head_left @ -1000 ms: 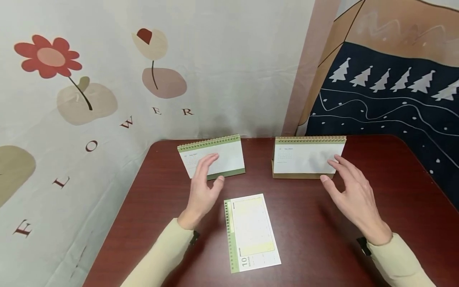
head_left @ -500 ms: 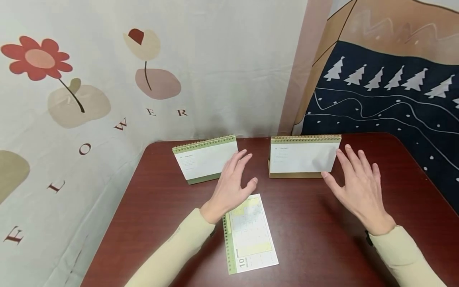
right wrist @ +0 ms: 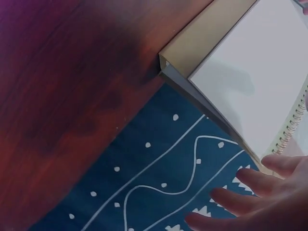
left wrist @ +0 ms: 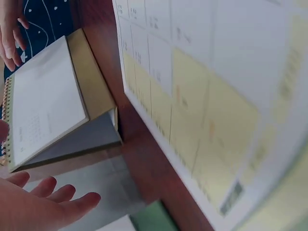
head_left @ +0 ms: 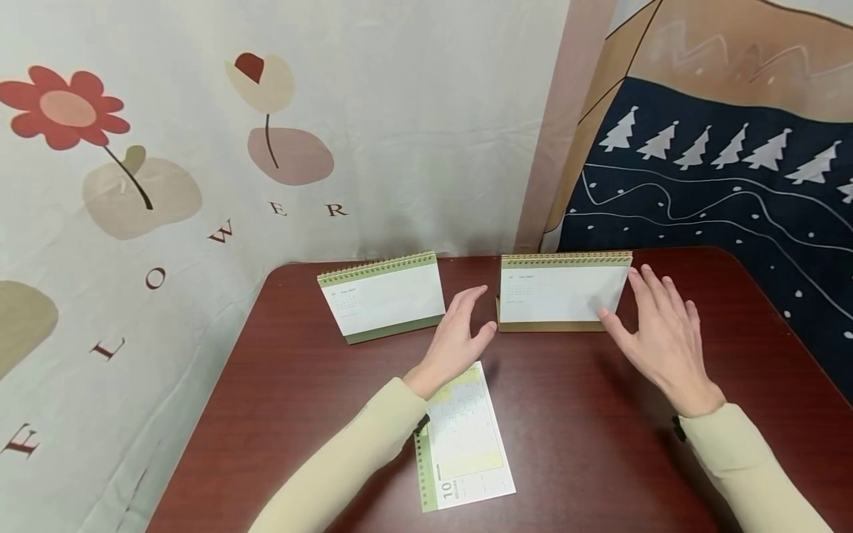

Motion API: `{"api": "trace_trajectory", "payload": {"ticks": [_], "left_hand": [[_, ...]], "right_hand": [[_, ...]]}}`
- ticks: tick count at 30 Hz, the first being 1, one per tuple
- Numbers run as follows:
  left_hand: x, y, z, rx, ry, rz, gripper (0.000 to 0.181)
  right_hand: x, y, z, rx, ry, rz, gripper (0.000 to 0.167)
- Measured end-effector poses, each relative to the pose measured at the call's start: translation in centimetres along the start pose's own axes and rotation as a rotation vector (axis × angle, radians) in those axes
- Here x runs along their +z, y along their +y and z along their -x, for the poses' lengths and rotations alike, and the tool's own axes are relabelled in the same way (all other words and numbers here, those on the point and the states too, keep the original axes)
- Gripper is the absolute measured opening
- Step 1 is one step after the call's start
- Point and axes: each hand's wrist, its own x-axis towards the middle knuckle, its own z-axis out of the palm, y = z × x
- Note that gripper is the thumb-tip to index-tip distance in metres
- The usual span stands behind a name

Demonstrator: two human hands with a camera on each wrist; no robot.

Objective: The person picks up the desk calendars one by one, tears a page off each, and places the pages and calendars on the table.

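Observation:
A desk calendar with a brown base (head_left: pixel 566 292) stands tented at the back right of the table. My left hand (head_left: pixel 456 340), fingers extended, hovers by its left end with a gap between. At its right end is my right hand (head_left: pixel 666 344), fingers spread; whether the fingertips touch it I cannot tell. In the right wrist view those fingers (right wrist: pixel 240 199) lie near the spiral binding. A second desk calendar with a green base (head_left: pixel 383 300) stands to the left. Flat below my left forearm lies a calendar sheet (head_left: pixel 469 444) with punched holes, partly covered by the sleeve.
The dark red wooden table (head_left: pixel 566 451) ends at the back against a pale curtain (head_left: pixel 426 133) with printed flowers. At the right hangs a dark blue cloth (head_left: pixel 706 200) with white trees.
My left hand has moved right, from in front of the green-based calendar to the gap between both calendars. My right hand's fingers have spread near the brown-based calendar's right end. The view has shifted slightly.

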Motion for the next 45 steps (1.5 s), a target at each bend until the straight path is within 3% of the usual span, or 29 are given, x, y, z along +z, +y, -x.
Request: {"api": "trace_trajectory", "payload": {"ticks": [11, 20, 37, 45], "left_hand": [[1.8, -0.6, -1.9, -0.136, -0.038, 0.145, 0.067], [2.2, -1.0, -2.8, -0.237, -0.080, 0.298, 0.047], [3.6, -1.5, -4.1, -0.254, -0.025, 0.282, 0.019], [3.9, -1.5, -4.1, -0.204, -0.003, 0.243, 0.016]], "right_hand": [[0.2, 0.3, -0.6, 0.101, -0.088, -0.177, 0.080], [0.2, 0.5, -0.4, 0.160, -0.141, -0.210, 0.080], [0.2, 0.4, -0.4, 0.191, -0.153, -0.288, 0.075], [0.1, 0.3, -0.5, 0.190, -0.160, -0.316, 0.074]]}}
